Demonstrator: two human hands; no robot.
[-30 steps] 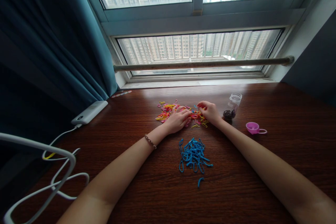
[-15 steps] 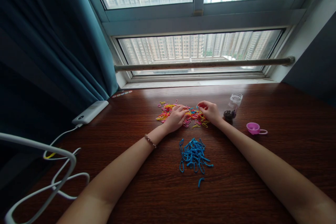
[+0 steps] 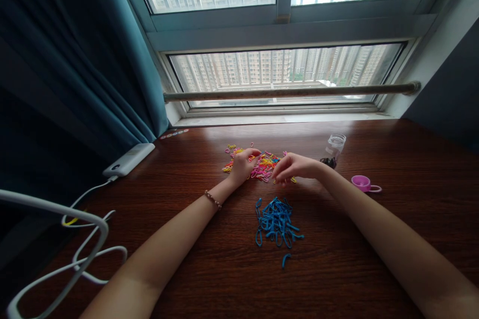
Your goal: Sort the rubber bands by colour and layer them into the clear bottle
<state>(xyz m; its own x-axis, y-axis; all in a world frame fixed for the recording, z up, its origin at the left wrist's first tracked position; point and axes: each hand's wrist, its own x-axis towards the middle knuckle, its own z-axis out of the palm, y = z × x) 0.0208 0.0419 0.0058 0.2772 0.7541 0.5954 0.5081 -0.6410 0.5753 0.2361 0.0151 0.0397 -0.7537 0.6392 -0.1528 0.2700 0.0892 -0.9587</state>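
Note:
Over the left part of a pile of mixed pink, yellow and orange elastic bands [image 3: 263,168], my left hand [image 3: 243,165] is curled with thumb and fingertips together. What those fingertips hold, if anything, is too small to tell. My right hand [image 3: 294,167] hovers at the near right edge of that pile, its fingers bent down and drawn together. Anything inside its pinch is hidden. Closer to me lies a heap of blue elastic bands [image 3: 277,222], below the right fingertips and apart from them. A single blue band [image 3: 286,260] rests in front of the heap.
A clear jar [image 3: 337,144] lies tilted at the right, with dark bands [image 3: 328,162] at its mouth or base. Beside it is a pink cup with a handle [image 3: 361,183]. A white power strip [image 3: 129,159] and looping white cable [image 3: 101,239] occupy the left.
My right hand has come back toward me from the mixed pile, its fingers now pointing down toward the blue heap. My left hand has shifted slightly left, its fingers curling up.

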